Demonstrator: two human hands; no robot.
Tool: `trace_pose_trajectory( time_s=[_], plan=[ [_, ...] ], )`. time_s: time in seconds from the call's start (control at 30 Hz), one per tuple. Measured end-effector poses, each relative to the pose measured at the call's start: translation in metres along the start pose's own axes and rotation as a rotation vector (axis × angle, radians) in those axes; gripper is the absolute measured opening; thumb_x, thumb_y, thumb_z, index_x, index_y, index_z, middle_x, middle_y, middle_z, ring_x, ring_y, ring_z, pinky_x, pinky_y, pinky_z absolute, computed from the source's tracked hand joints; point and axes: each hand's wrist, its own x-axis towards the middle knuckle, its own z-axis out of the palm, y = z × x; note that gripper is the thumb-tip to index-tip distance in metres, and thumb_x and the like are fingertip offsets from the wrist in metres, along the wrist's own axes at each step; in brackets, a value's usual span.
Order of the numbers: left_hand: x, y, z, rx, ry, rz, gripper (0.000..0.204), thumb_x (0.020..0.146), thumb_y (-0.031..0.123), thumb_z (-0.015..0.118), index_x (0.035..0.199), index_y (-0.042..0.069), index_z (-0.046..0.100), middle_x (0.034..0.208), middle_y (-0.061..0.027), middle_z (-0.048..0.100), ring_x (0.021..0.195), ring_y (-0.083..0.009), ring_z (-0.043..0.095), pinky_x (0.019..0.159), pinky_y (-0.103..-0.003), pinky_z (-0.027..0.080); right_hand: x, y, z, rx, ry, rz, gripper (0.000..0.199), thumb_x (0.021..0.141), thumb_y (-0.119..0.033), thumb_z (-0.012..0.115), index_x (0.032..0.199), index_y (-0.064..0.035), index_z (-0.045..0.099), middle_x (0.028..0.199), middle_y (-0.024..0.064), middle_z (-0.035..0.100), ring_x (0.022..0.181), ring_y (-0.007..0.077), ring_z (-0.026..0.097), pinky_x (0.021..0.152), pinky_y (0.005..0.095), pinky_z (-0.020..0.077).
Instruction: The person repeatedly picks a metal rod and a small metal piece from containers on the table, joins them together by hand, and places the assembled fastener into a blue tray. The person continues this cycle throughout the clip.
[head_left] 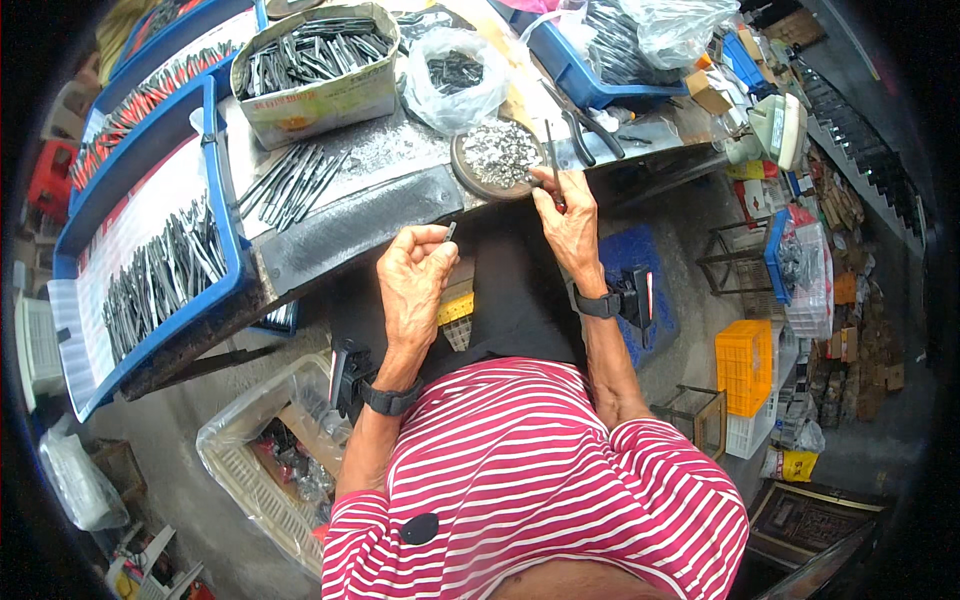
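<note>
**Both hands busy at bench edge**

Head view: L hand point(415, 275) curled narrow, pinching a small metal piece point(450, 232) at its fingertips. R hand point(568, 222) closed on a thin dark tool point(552, 160), tip reaching into round dish of small metal bits point(497, 155) just above it. Loose metal strips point(290, 182) up-left of L hand.

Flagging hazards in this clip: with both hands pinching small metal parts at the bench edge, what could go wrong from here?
1. The left hand pinches a small metal piece just off the bench edge; a slip would likely drop it toward the floor.
2. The right hand works a thin tool at the round dish of tiny parts, which sits near the edge; a nudge might tip or scatter it.
</note>
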Motion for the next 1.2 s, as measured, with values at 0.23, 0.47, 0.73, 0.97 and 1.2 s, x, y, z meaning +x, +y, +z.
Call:
trace_pose_trajectory(
  time_s=[0.23, 0.47, 0.73, 0.97, 1.2],
  plan=[
    [-0.002, 0.005, 0.004, 0.053, 0.025, 0.048, 0.018, 0.086, 0.004, 0.057, 0.102, -0.002, 0.051, 0.072, -0.0062, 0.06, 0.054, -0.0029, 0.044, 0.049, -0.016, 0.035, 0.004, -0.003, -0.006, -0.178, -0.046, -0.173, 0.017, 0.08, -0.007, 0.06, 0.096, -0.0025, 0.064, 0.082, 0.0127, 0.052, 0.066, 0.0244, 0.057, 0.057, 0.0325, 0.0458],
    [-0.004, 0.01, 0.001, 0.083, 0.002, 0.073, 0.017, 0.088, 0.006, 0.054, 0.103, -0.002, 0.051, 0.072, -0.0068, 0.06, 0.053, -0.0027, 0.043, 0.048, -0.015, 0.034, 0.002, 0.0, -0.012, -0.139, -0.095, -0.13, 0.018, 0.081, -0.003, 0.06, 0.097, -0.0031, 0.066, 0.078, 0.0088, 0.053, 0.069, 0.018, 0.053, 0.062, 0.0273, 0.0424],
    [-0.005, 0.01, -0.002, 0.048, -0.017, 0.095, 0.017, 0.088, 0.005, 0.054, 0.103, -0.003, 0.053, 0.07, -0.0062, 0.058, 0.052, -0.003, 0.041, 0.048, -0.015, 0.033, 0.011, 0.01, -0.015, 0.064, -0.184, -0.041, 0.012, 0.082, -0.008, 0.062, 0.092, -0.0016, 0.065, 0.074, 0.0029, 0.052, 0.066, 0.0095, 0.049, 0.058, 0.0227, 0.0394],
    [-0.003, 0.011, -0.003, -0.021, -0.03, 0.088, 0.017, 0.087, 0.004, 0.055, 0.102, -0.004, 0.054, 0.069, -0.0075, 0.058, 0.05, -0.0032, 0.04, 0.047, -0.015, 0.031, 0.016, 0.006, -0.018, 0.189, -0.257, 0.151, 0.012, 0.082, -0.01, 0.062, 0.087, 0.0009, 0.063, 0.073, -0.0005, 0.054, 0.064, 0.0061, 0.047, 0.057, 0.021, 0.0378],
    [-0.002, 0.01, -0.002, -0.077, -0.056, 0.07, 0.017, 0.086, 0.004, 0.056, 0.101, -0.004, 0.055, 0.069, -0.0077, 0.058, 0.05, -0.0032, 0.04, 0.047, -0.015, 0.031, 0.015, 0.012, -0.01, 0.165, -0.175, 0.177, 0.013, 0.083, -0.011, 0.061, 0.083, 0.0017, 0.061, 0.072, 0.0, 0.055, 0.062, 0.0067, 0.046, 0.056, 0.0226, 0.0381]
  ],
)
